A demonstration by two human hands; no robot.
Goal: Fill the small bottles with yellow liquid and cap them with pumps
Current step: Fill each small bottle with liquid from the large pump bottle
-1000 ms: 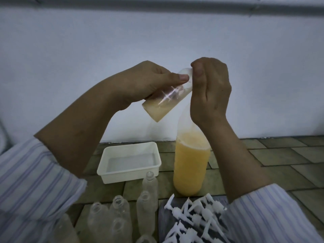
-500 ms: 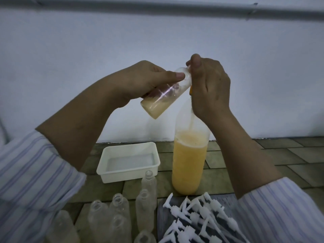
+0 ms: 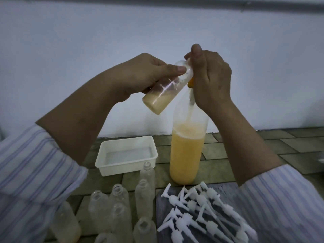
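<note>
My left hand (image 3: 145,74) grips a small clear bottle (image 3: 163,97), tilted with its mouth up and to the right and yellow liquid pooled in its lower end. The mouth sits against an orange nozzle (image 3: 190,83) at the top of a tall bottle (image 3: 186,155) that is over half full of yellow liquid. My right hand (image 3: 210,79) is curled round that top, thumb sticking up. Several empty small bottles (image 3: 143,195) stand in front. White pumps (image 3: 201,213) lie in a heap at the lower right.
A white rectangular tray (image 3: 126,165) stands behind the empty bottles, left of the tall bottle. A small bottle holding yellow liquid (image 3: 66,225) stands at the lower left. A pale wall rises close behind the tiled surface.
Both hands and the small bottle have stayed together at the tall bottle's top. My right thumb has lifted higher above the hand.
</note>
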